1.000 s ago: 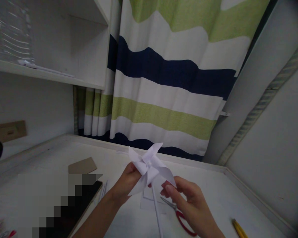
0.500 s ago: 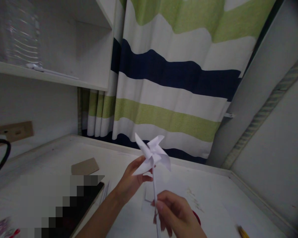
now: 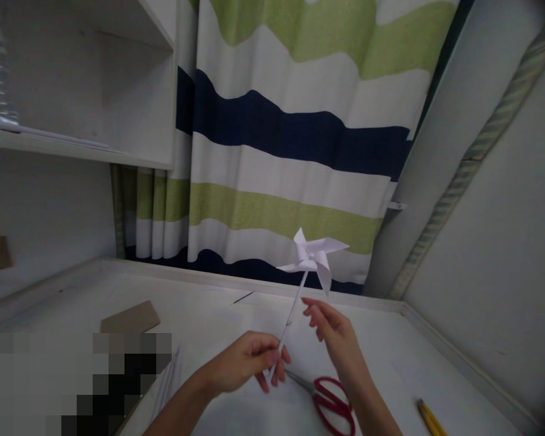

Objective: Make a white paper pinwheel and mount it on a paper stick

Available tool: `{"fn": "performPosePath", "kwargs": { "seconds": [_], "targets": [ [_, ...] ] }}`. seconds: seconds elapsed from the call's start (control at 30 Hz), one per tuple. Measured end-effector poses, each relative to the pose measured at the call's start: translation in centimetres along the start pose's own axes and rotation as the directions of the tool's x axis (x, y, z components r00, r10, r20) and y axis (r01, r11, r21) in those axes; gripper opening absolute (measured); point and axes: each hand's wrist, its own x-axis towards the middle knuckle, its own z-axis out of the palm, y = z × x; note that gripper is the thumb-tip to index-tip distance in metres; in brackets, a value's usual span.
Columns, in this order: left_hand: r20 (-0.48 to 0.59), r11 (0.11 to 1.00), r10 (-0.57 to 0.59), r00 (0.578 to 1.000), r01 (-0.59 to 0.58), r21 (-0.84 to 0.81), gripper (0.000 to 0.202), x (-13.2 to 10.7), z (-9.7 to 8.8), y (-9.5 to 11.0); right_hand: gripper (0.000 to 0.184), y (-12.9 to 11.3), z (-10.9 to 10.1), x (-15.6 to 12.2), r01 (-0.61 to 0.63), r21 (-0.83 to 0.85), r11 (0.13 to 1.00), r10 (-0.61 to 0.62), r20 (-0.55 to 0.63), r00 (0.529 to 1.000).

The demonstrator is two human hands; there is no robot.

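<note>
A white paper pinwheel (image 3: 311, 257) stands tilted to the right on a thin white stick (image 3: 295, 306). The lower part of that stick is pinched between the thumb and fingers of my left hand (image 3: 249, 361). Just below the blades and to the right of the stick is my right hand (image 3: 333, 324), its fingers apart and slightly curled, holding nothing. Beneath the hands, scissors (image 3: 329, 396) with red handles lie on the white table (image 3: 372, 375), partly covered by my right forearm.
At the lower right lies a yellow pencil-like tool (image 3: 430, 418). A brown card (image 3: 130, 317) and several thin white sticks (image 3: 167, 384) are on the left. Behind the table hangs a striped curtain (image 3: 290, 157), with a white shelf (image 3: 136, 97) at upper left.
The stick has passed from my right hand to my left, which moved down from the blades. My right hand let go and rose beside the pinwheel. The blades turned, and the view shifted right.
</note>
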Motion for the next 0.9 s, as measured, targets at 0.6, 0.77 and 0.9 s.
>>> {"fn": "performPosePath", "kwargs": {
  "seconds": [0.6,0.77,0.9],
  "targets": [
    [0.045,0.978,-0.153,0.987,0.144,0.149,0.030,-0.1,-2.0,-0.1,0.018,0.1,-6.2,2.1,0.109,0.119,0.987,-0.079,-0.233,0.969],
    [0.062,0.974,-0.160,0.985,0.148,0.173,0.031,-0.4,-2.5,0.2,0.014,0.1,-7.0,2.2,0.108,0.131,0.985,-0.071,-0.263,0.962],
    [0.073,0.972,-0.158,0.985,0.142,0.185,0.031,-0.4,-2.6,-0.2,0.014,-0.3,-7.0,2.1,0.102,0.158,0.982,-0.057,-0.266,0.962]
  ]
}}
